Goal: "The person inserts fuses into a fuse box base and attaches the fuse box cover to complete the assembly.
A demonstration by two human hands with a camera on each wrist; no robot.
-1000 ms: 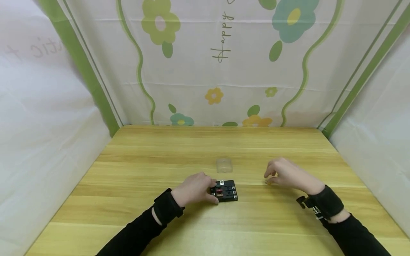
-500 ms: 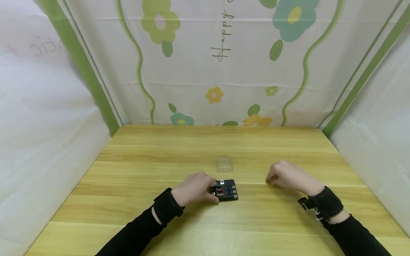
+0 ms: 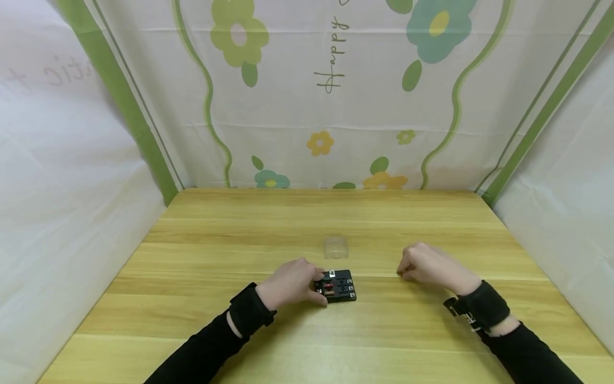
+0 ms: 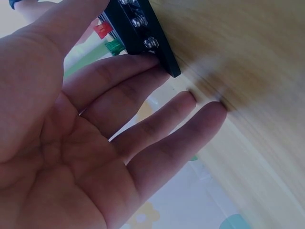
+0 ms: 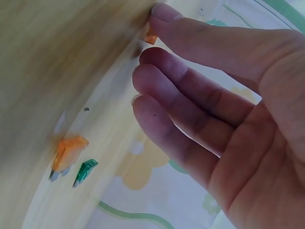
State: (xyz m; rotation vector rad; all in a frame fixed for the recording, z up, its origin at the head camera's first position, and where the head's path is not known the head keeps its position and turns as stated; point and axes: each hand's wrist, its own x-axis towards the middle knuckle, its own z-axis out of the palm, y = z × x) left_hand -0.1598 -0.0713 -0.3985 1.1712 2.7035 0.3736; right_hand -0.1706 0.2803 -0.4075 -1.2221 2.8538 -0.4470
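White left cloth [image 3: 81,176]: faint lettering [image 3: 53,74] at upper left, perhaps "tic"; the rest is unclear.
Left hand [image 3: 290,282]: lower centre; thumb and fingers pinch the left end of the black fuse block, while in the left wrist view the other two fingers stretch past it.
Black fuse block [image 3: 341,288]: on the wooden table [image 3: 240,224], just below and right of centre, with a red fuse [image 4: 103,29] and a green fuse [image 4: 114,46] standing in it. Probably light and rigid, apt to slide on smooth wood — best held by its side edges, off the metal terminals. No readable marking.
Clear cover [image 3: 336,248]: just above the block, apart from it; looks thin, likely slick and easily scratched, so lift it by the rim.
Back cloth lettering [image 3: 331,56]: "Happy" at top centre, turned sideways.
Right hand [image 3: 427,266]: right of centre; thumb and forefinger seem to pinch an orange fuse [image 5: 151,37], other fingers bent.
Loose fuses: lower left of the right wrist view, one orange [image 5: 69,151], one green [image 5: 86,171] — likely tiny, stiff and slippery, best taken by the coloured body; no rating legible.
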